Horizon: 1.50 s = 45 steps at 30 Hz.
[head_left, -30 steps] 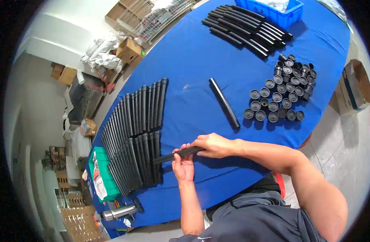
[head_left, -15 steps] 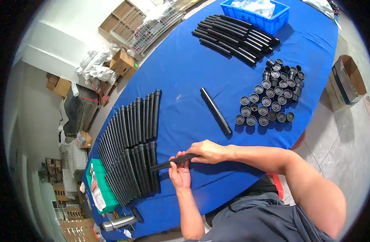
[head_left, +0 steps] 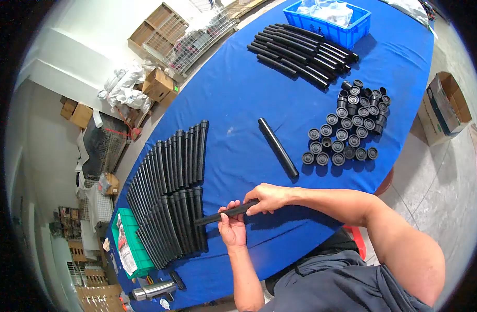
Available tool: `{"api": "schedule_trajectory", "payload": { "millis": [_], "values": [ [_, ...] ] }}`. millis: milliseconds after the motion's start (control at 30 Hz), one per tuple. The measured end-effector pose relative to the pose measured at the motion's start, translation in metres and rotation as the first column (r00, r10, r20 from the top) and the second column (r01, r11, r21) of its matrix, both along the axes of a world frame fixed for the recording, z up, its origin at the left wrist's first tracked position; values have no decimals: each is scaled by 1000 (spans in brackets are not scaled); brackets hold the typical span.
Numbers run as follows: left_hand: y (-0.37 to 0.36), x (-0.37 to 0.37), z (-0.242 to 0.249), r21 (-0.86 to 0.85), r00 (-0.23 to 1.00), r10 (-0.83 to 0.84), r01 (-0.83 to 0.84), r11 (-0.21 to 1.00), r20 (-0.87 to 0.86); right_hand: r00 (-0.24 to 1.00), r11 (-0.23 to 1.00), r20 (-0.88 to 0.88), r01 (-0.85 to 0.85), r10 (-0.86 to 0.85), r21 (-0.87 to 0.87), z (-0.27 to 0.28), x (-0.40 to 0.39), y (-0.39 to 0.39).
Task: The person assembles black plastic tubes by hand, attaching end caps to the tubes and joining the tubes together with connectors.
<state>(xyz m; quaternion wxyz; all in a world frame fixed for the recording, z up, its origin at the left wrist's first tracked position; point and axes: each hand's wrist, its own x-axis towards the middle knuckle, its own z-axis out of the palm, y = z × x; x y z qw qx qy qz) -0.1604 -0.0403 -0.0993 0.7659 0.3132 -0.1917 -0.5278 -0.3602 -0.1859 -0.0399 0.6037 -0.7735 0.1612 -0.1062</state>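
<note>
A black tube [head_left: 213, 217] lies aslant across both my hands above the front of the table. My left hand [head_left: 232, 226] is wrapped round its middle from below, palm up. At the tube's right end my right hand [head_left: 269, 198] grips it from above, its fingers covering that end. Beside the tube's left end stretch two rows of black tubes with collared ends [head_left: 189, 221], laid side by side. A single loose black tube [head_left: 279, 148] rests on the cloth beyond my right hand.
Round black caps [head_left: 346, 122] are grouped at the right. Behind them lie more plain black tubes [head_left: 303, 52] and a blue crate [head_left: 347, 32]. A green tray [head_left: 139, 265] and a metal cylinder [head_left: 154, 290] sit at the left edge of the blue-covered table [head_left: 233, 99].
My right hand has shifted slightly at the tube's right end, its fingers resettled there. The view has moved a little; the laid-out tubes and caps stay as they were.
</note>
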Motion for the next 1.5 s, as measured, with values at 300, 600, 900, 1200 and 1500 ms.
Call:
{"api": "schedule_trajectory", "payload": {
  "millis": [300, 600, 900, 1200, 1500],
  "values": [
    [1, -2, 1, -7, 1000, 16, -17, 1000, -24, 997, 980, 79, 32, -17, -196, -18, 7, -2],
    [0, -2, 2, 2, 1000, 1, -1, 1000, -4, 983, 986, -157, -74, 98, 151, 14, -4, -6],
    [0, 2, -2, 2, 1000, -2, 2, 1000, 3, 999, 996, -24, -27, 25, -91, -6, 1, -4],
    [1, -2, 3, 8, 1000, 3, -2, 1000, -29, 984, 969, 176, 61, -18, -240, -36, 13, 1],
    [0, -3, 4, 8, 1000, -4, 5, 1000, -25, 986, 987, -164, -16, 43, 163, 13, -1, -7]
  ]
}}
